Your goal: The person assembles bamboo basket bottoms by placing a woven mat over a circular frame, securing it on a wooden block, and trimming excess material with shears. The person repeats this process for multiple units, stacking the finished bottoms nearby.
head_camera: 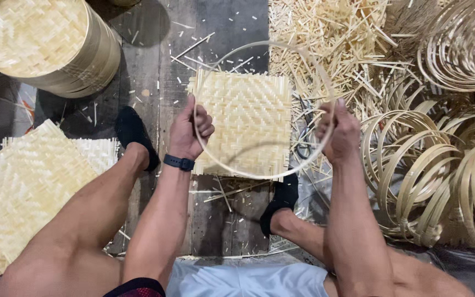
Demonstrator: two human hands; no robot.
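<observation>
Two hands, left hand [189, 131] and right hand [338, 133], closed on thin bamboo hoop [232, 53], held over woven mat [248, 118]; lining-up step, needs centring.

Nothing here counts as a package, a label, a sign or a screen; from where I stand I can make out no printed wrapper, tag or display anywhere in view.
</observation>
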